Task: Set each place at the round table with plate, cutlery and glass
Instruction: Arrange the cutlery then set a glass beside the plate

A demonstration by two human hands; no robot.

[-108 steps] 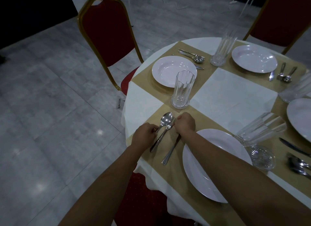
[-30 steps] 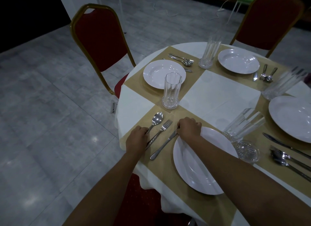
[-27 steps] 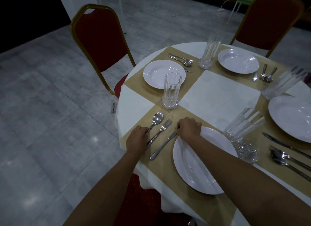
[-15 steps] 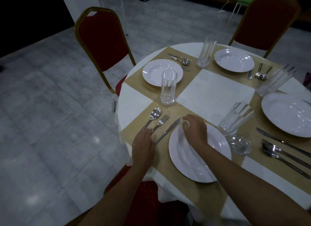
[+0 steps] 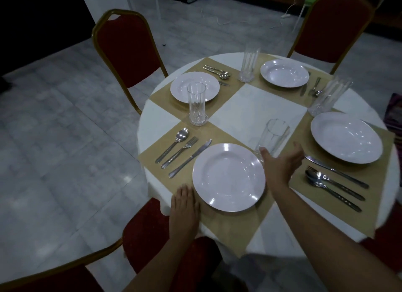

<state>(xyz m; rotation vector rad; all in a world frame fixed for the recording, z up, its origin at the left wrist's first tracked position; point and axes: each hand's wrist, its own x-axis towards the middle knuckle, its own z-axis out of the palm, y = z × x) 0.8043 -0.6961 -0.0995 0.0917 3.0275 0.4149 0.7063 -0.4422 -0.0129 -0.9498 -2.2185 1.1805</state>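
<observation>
Right hand (image 5: 280, 165) moved to one glass (image 5: 272, 139), grip wide; left hand (image 5: 185, 202) flat

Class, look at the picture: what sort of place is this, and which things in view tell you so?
Probably a banquet or function hall. A round table with a white cloth is laid with plates and tall glasses, ringed by red padded chairs with gold frames, on a wide tiled floor.

Round table (image 5: 258, 109) has a white cloth, with four tan placemats (image 5: 230, 228) near its edges, each carrying a plate (image 5: 228, 178), cutlery (image 5: 182, 152) and glass (image 5: 196, 104).
</observation>
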